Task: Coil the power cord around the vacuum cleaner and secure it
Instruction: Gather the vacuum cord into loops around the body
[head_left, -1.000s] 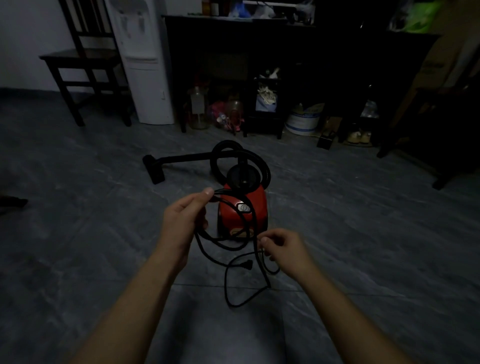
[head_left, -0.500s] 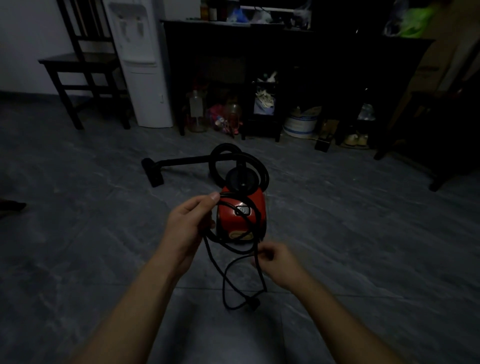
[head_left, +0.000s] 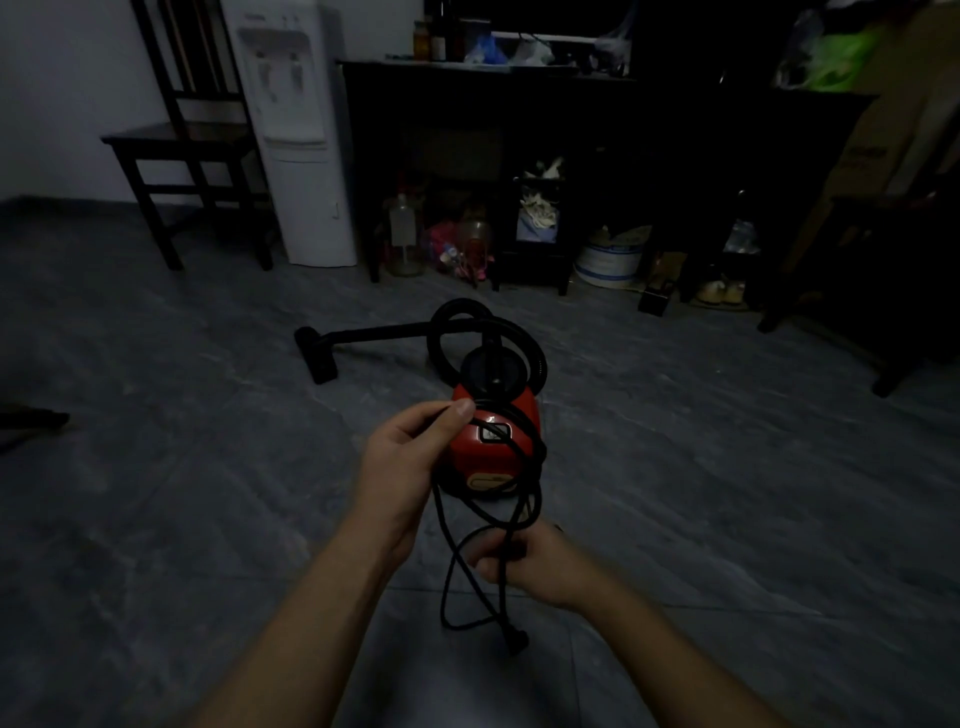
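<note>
Cord gathered tighter; plug end now hangs low.

I see the left hand (head_left: 405, 457) pinching the power cord (head_left: 524, 467) loops against the vacuum cleaner (head_left: 493, 447); the right hand (head_left: 524, 564) has dropped, fingers closed around the strands, plug (head_left: 516, 640) dangling. Securing remains undone.

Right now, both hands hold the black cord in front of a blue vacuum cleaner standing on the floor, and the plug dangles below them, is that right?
One thing is off: the vacuum cleaner is red, not blue, as the head view shows. The rest holds: the left hand and right hand both hold the black cord, and the plug dangles below them.
</note>
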